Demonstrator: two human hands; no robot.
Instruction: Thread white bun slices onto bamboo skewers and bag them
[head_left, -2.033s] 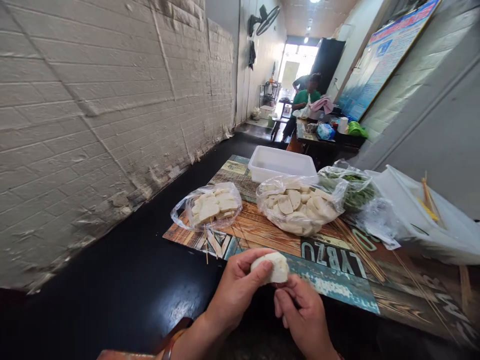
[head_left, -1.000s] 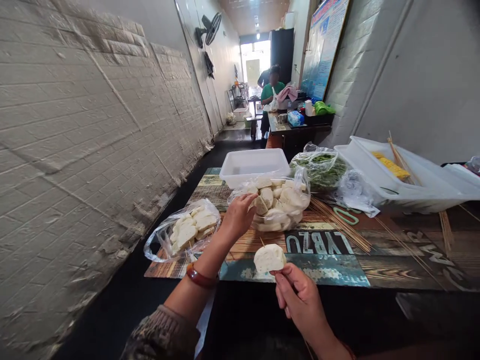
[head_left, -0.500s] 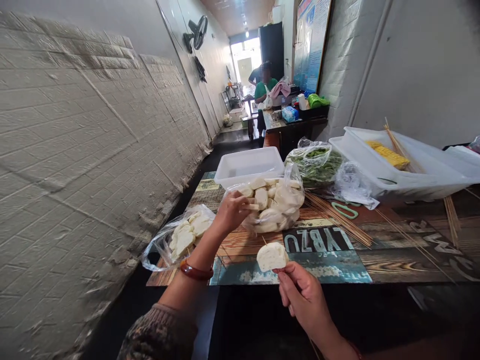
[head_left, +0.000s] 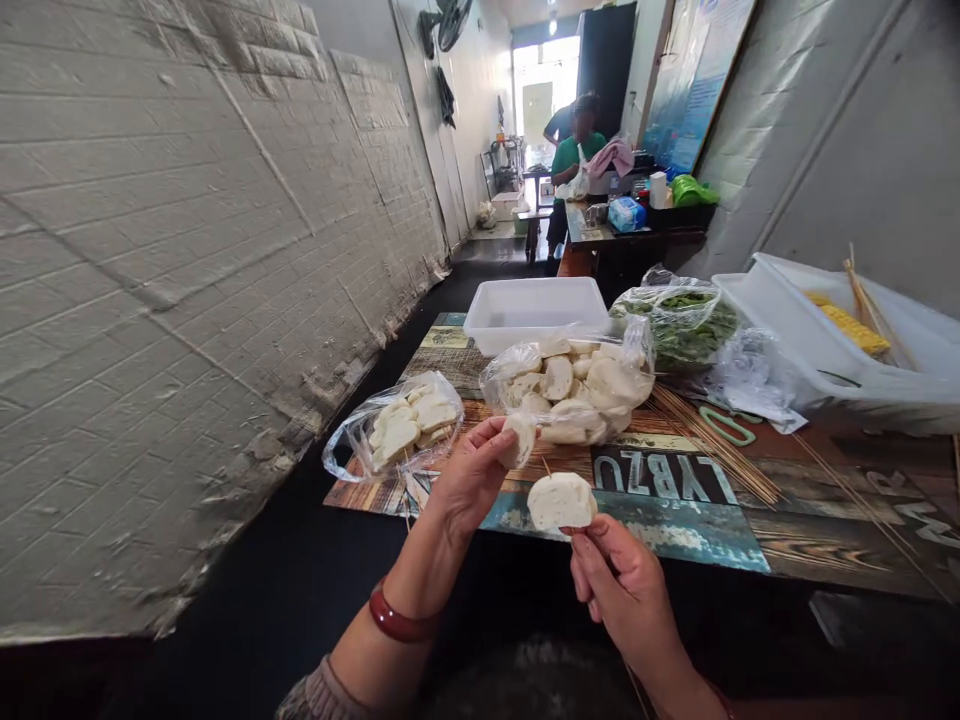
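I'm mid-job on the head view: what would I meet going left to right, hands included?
Smaller bag of white slices → left hand → loose white slice → skewered slice → right hand → yellow corn.

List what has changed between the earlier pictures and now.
The left hand let go of the skewered slice, reached forward to the larger bag of white slices and came back with another slice. The right hand still holds the skewer; the white bin stayed put.

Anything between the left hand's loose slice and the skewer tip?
Nothing visible: only open space separates the loose slice in the left hand from the skewer tip above the right hand. The bag of slices lies behind.
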